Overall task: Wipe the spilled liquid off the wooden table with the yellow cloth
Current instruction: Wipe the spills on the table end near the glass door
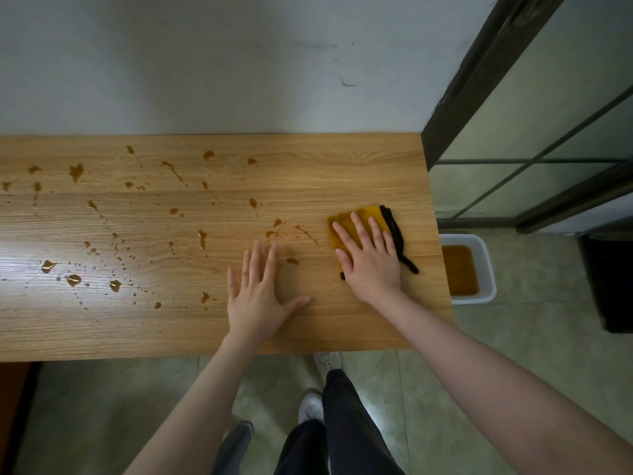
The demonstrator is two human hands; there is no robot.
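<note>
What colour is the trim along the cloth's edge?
Black, along the right edge of the yellow cloth, seen in the head view.

A plain indoor room, home or office unclear: a wood-grain surface [359,166] against a scuffed white wall [205,63], dark-framed glass partition [513,132] at 2 o'clock, tiled floor [513,337] below.

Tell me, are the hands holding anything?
Nothing is gripped. The right hand presses flat on the middle of the yellow cloth; the left hand lies flat on the wooden table.
</note>
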